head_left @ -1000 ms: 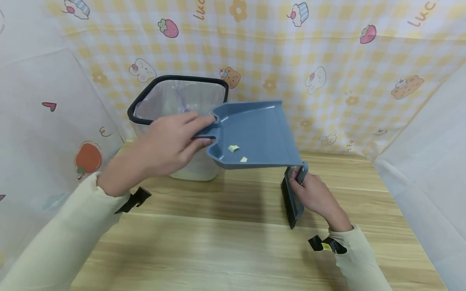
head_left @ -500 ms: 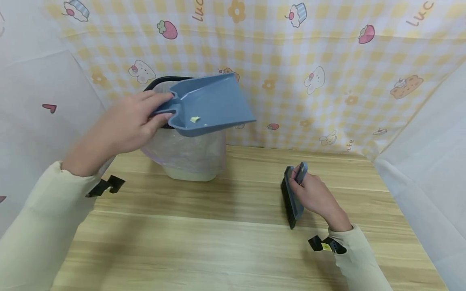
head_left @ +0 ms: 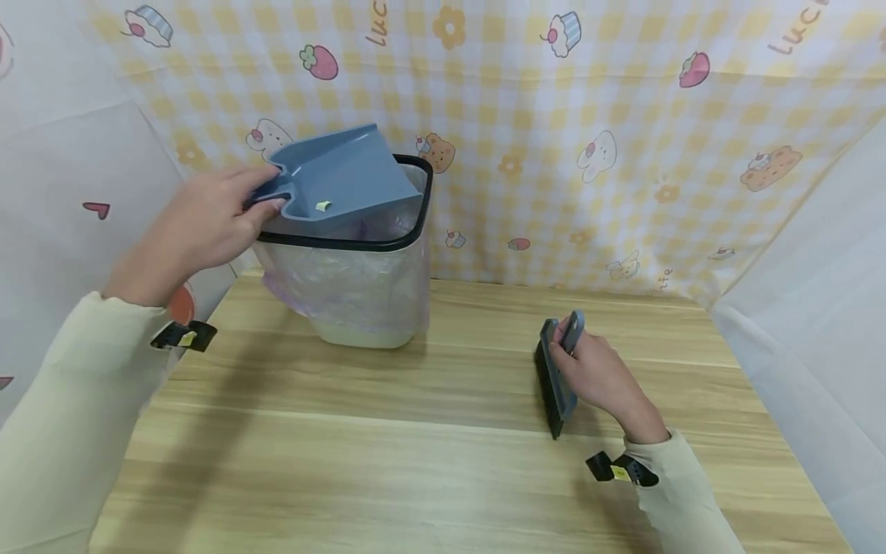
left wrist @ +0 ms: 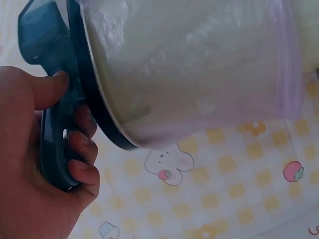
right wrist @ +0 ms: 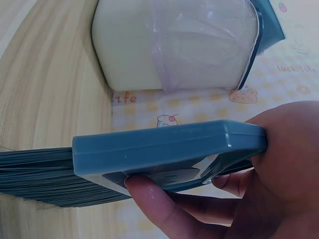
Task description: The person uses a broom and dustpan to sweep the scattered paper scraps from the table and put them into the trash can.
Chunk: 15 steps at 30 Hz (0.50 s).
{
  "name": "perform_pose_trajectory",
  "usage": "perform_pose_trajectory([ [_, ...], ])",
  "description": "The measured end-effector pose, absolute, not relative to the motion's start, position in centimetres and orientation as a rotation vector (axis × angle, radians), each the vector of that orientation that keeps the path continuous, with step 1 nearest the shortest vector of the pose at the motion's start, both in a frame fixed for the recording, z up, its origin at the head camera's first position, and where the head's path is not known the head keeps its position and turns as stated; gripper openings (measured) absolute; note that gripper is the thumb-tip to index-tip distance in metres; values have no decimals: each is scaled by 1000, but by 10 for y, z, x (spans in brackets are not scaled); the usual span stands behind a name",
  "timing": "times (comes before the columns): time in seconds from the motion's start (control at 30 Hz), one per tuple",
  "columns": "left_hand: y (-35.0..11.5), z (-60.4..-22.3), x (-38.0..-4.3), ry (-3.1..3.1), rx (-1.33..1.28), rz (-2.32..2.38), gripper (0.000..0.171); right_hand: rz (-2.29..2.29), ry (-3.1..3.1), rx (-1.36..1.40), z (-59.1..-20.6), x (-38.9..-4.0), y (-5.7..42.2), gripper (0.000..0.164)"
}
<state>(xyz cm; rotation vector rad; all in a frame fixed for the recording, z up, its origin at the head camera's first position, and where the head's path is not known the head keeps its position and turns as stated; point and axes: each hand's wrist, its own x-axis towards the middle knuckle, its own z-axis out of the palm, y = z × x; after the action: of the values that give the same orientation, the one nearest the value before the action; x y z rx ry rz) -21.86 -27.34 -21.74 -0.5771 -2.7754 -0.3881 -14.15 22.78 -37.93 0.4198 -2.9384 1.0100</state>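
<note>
My left hand [head_left: 197,227] grips the handle of a blue dustpan [head_left: 349,173], which is tilted over the mouth of a white trash can [head_left: 353,292] lined with a clear bag. One pale yellow scrap [head_left: 323,205] lies in the pan near its handle end. Fingers wrap around the dustpan handle [left wrist: 55,144] in the left wrist view. On the right, my right hand [head_left: 598,373] holds a blue hand brush [head_left: 559,377] with dark bristles, low over the table. The right wrist view shows the thumb pressed along the brush body [right wrist: 164,149].
The can's black rim [head_left: 377,245] stands at the back left of the wooden table [head_left: 415,477]. Behind hangs a yellow checked cloth [head_left: 519,115] with cartoon prints. White cloth sheets [head_left: 824,308] flank both sides.
My left hand has carried the dustpan left and back, from right of the trash can to above its mouth. Two scraps showed in the pan earlier; one shows now. The right hand stays put.
</note>
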Motion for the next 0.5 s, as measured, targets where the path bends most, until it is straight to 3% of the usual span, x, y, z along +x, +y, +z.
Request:
perform_pose_trajectory([
  [0.33,-280,-218,-224,-2761,-451,-305,55,1029,-2931,418,-380,-141,228,7],
  [0.5,-278,-223,-224,-2548,-514,-204,51,1025,-2924,418,-380,-141,228,6],
])
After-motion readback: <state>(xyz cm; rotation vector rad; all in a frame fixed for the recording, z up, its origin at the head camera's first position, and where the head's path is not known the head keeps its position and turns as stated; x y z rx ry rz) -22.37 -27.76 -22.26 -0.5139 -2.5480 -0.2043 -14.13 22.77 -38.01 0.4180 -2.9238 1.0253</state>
